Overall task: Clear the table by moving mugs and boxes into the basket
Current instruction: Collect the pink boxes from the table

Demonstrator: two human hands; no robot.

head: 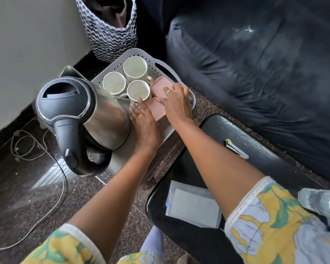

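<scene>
Sleeves (274,216) lead to the basket (151,60) right of the kettle (95,111) on the worktop (120,159), holding mugs (135,68) and boxes (160,85); left fingers (139,105) lie straight against the boxes, right fingers (169,91) curl on them, grip unclear; speckled floor (17,197) below the kettle

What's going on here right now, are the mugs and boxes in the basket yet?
A person has both hands in the grey basket. Three white mugs stand upright inside it, with a near pink box and a far pink box beside them. The left hand lies flat, fingers straight, against the near pink box. The right hand rests bent fingers on the far pink box; whether it grips is unclear. A steel kettle stands just left of the basket.
</scene>
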